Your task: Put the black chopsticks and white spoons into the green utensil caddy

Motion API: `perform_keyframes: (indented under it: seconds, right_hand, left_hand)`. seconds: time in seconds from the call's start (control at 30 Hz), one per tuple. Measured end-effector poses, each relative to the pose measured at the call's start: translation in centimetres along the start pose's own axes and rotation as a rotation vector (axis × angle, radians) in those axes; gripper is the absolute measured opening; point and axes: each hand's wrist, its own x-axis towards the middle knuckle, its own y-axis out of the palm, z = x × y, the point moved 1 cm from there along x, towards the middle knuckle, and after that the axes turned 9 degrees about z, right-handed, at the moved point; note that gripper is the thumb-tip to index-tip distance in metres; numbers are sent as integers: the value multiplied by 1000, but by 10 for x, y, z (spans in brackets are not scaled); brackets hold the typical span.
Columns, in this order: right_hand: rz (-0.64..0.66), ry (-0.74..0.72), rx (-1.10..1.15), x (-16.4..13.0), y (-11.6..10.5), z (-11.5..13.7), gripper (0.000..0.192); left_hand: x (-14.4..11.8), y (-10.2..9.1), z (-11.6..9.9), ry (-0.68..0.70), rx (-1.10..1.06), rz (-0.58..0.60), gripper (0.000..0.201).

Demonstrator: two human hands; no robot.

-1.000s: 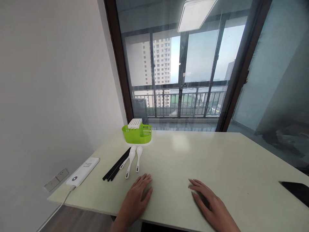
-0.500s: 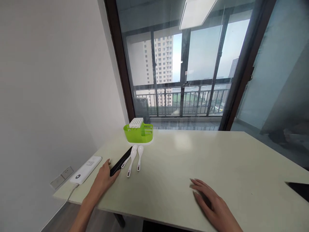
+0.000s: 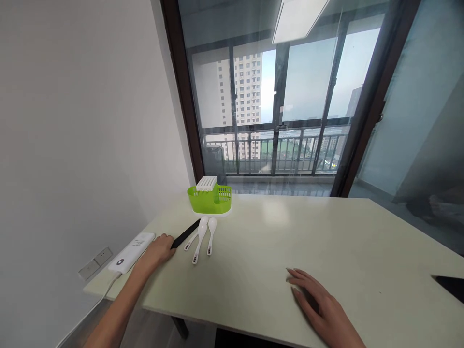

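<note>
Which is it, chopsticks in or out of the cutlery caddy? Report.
Out: chopsticks extend from the left hand, short of the cutlery caddy.

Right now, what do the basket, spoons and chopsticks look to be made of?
Basket: likely plastic, bright green with a slight sheen; thin walls and slotted openings suggest moulding.
Spoons: white and smooth-looking, perhaps ceramic or melamine; the rounded, evenly coloured bowls fit either.
Chopsticks: even black, no grain visible; perhaps wood or plastic, and the left hand covers part of them.
</note>
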Motion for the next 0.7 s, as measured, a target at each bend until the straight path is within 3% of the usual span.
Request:
perform_keyframes:
  seconds: [0.17, 0.37, 0.6, 0.7]
  right_hand:
    - [-19, -18, -17, 0, -1, 1, 31]
    - [-28, -22, -27, 0, -1, 4, 31]
    - [-31, -15, -16, -1, -2, 6, 31]
    - [-34, -18, -6, 0, 0, 4, 32]
  left_hand:
    - [11, -5, 1, -68, -13, 11, 32]
    - [14, 9, 3, -140, -53, -41, 35]
    - [-1, 27, 18, -129, -108, -171, 30]
    - [-15, 29, 13, -35, -373, -324, 31]
